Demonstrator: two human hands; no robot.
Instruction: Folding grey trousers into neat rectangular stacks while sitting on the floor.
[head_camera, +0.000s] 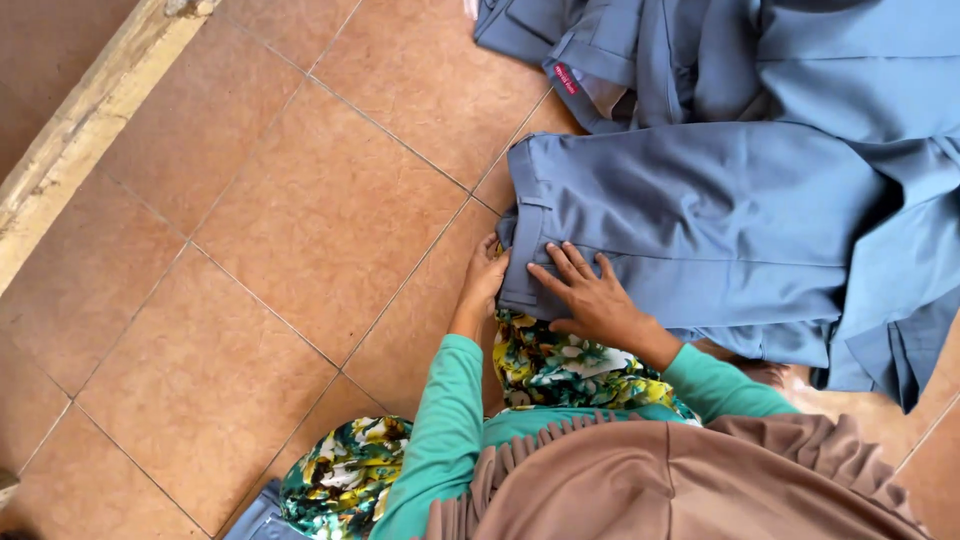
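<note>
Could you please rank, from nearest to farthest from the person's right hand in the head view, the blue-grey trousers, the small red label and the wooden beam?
From the right hand:
1. Blue-grey trousers: directly under the palm, touching.
2. Small red label: on the piled garment at the top.
3. Wooden beam: far left edge of the floor.

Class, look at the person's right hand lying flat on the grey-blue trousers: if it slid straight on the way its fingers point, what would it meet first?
The right hand points up and left across the trousers. It would likely first meet the waistband, then the tiled floor beyond.
</note>
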